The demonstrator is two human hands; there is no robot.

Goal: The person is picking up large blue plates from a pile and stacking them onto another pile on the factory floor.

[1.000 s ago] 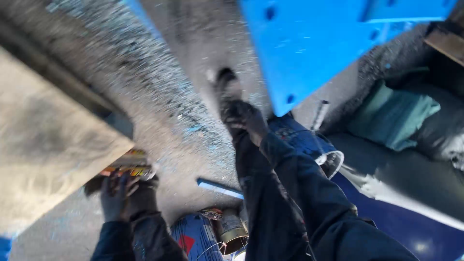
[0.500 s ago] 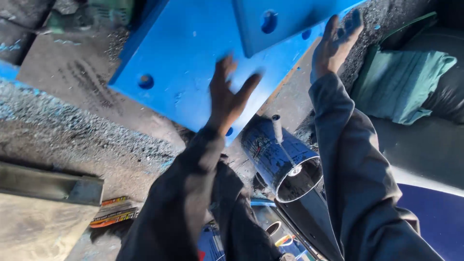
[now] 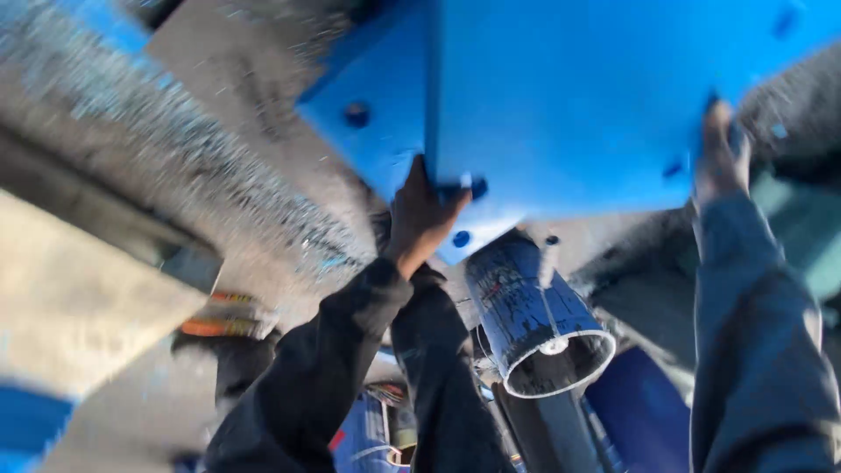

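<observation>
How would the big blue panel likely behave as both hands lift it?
Blue panel looks flat and unbent between left hand and right hand, so probably stiff. Its span suggests it is awkward, perhaps heavy. The smooth painted face could slip.

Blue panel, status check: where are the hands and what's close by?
Left hand gripping blue panel at its lower edge. Right hand on the right edge. Paint-smeared can lying just below the panel, open end toward camera.

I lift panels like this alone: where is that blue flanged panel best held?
Judging by its pose, hold the blue panel at its two lower edges from beneath, as the left hand and right hand do: it is broad, flat and tilted.
</observation>
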